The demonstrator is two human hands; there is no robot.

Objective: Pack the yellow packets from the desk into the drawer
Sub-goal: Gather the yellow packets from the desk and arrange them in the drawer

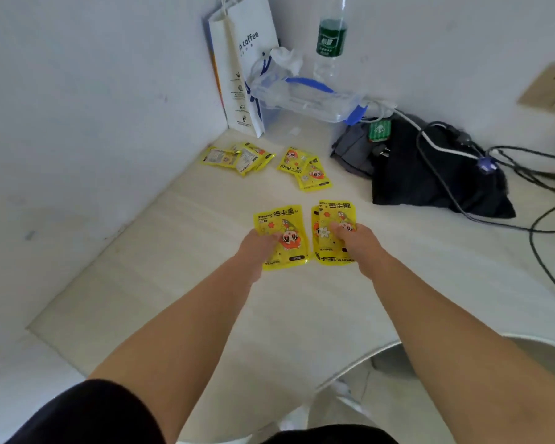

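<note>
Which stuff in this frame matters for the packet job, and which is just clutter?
Job: left hand holding one yellow packet; right hand holding a small stack; loose heap by the wall; loose pair beside it. Drawer not in view.

Clutter: coffee paper bag, water bottle, clear plastic bag, black cloth, cables.

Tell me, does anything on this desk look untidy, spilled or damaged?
Nothing looks spilled or damaged. Farther back on the pale desk, loose yellow printed packets lie in skewed, overlapping heaps. Tangled cables trail over a crumpled black cloth beside them.
</note>
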